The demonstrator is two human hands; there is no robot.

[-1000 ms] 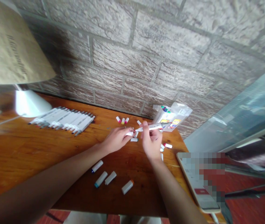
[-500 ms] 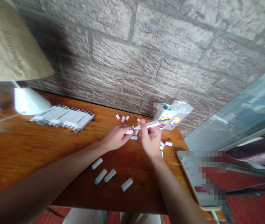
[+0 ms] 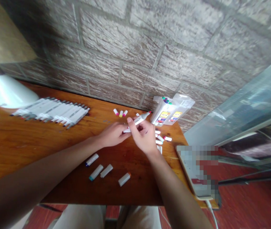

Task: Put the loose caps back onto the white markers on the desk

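Note:
My right hand (image 3: pixel 142 136) is closed around a white marker (image 3: pixel 140 119), which slants up to the right with its red tip bare. At the marker's lower end, the fingers of my left hand (image 3: pixel 115 135) pinch a white marker cap (image 3: pixel 126 130); whether the cap is seated on that end I cannot tell. Loose white caps with coloured ends lie around my hands: a pink-ended cap (image 3: pixel 125 113) and others behind, a red-ended cap (image 3: pixel 168 139) among several to the right. Nearer me lie a teal-ended cap (image 3: pixel 96 172) and an orange-ended cap (image 3: pixel 124 179).
A row of white markers (image 3: pixel 52 109) lies at the left, beside a lamp (image 3: pixel 10 90). A clear plastic marker case (image 3: pixel 165 111) with several markers stands by the brick wall (image 3: pixel 116 41). At the table's right edge rests a partly blurred tablet-like device (image 3: pixel 195 175) with a white cable.
The marker in my right hand has turned: its red tip now points up to the right, and its lower end meets the left fingers. The camera view has shifted slightly.

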